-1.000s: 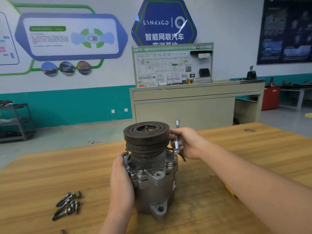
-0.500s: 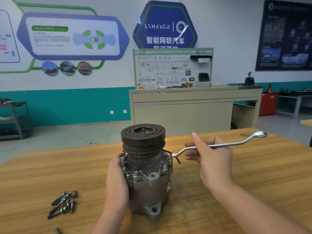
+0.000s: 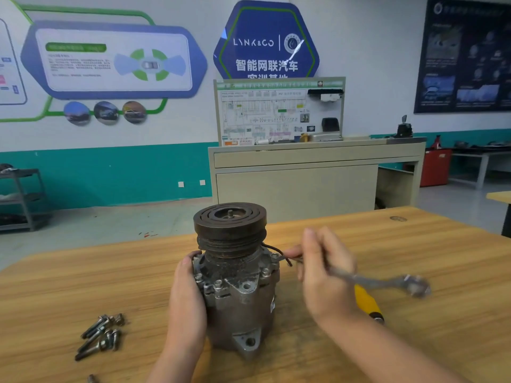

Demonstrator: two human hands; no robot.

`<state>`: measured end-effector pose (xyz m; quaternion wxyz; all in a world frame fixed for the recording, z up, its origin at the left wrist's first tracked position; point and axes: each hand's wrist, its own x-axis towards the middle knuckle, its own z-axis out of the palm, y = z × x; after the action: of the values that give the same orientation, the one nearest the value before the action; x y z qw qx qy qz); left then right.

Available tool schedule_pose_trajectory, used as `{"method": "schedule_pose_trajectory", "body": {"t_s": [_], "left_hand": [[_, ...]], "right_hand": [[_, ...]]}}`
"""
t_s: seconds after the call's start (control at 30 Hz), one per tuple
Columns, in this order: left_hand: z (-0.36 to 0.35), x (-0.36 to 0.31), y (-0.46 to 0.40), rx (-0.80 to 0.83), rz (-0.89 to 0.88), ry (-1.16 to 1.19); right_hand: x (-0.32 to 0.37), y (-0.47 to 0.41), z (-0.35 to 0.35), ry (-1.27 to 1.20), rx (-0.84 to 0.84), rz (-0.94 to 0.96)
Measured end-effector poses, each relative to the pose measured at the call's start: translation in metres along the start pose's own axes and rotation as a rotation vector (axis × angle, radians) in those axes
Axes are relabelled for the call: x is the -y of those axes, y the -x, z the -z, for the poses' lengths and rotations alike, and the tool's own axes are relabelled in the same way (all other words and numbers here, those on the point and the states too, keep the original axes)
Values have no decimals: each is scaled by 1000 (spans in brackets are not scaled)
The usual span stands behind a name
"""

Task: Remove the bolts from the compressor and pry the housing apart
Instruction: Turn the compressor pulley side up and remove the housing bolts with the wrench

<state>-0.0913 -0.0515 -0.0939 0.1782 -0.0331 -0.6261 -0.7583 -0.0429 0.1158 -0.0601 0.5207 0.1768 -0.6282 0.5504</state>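
The compressor point(image 3: 237, 283) stands upright near the middle of the wooden table point(image 3: 442, 272), pulley end up, its mounting lug facing the camera at the base. The left hand point(image 3: 185, 302) lies flat against the housing's left side, fingers together and curled around toward the back, thumb tip touching the flange just under the pulley. The right hand point(image 3: 325, 275) is just beside the compressor's right side, fingers closed around the shank of a ring wrench point(image 3: 387, 284); the wrench and hand are blurred, so the exact grip is hard to read. One wrench end sits at a bolt on the upper right flange, the other points away to the right. A yellow-handled tool point(image 3: 367, 301) lies on the table behind the right wrist. Several removed bolts point(image 3: 101, 335) lie in a loose cluster well to the left, with 1 more at the bottom edge.
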Motion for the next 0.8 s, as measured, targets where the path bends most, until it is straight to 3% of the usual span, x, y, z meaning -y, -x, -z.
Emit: {"method": "schedule_pose_trajectory", "body": {"t_s": [0.1,0.17,0.23,0.3,0.37,0.43,0.6,0.8], "left_hand": [[0,1,0,4,17,26],[-1,2,-1,4,32,48],[-1,3,-1,-2,42,66],[-2,3,-3,-3,45,84],[-2,4,-4,-9,51,89],[-2,4,-4,-14,46,90],[-3,4,-3,-12,25,87],[-2,2,-2,-22,35,85]], "right_hand": [[-13,-24,-3,-443,-167,-573],[-31,-45,-5,-678,-170,-903],[-49,-60,-10,-701,11,-1145],[-62,-68,-18,-664,232,-1256],[-68,-73,-24,-633,382,-1295],[-69,-77,-24,-662,405,-1291],[-45,-74,-2,-716,-3,-1114],[-11,-43,16,-524,-8,-724]]}}
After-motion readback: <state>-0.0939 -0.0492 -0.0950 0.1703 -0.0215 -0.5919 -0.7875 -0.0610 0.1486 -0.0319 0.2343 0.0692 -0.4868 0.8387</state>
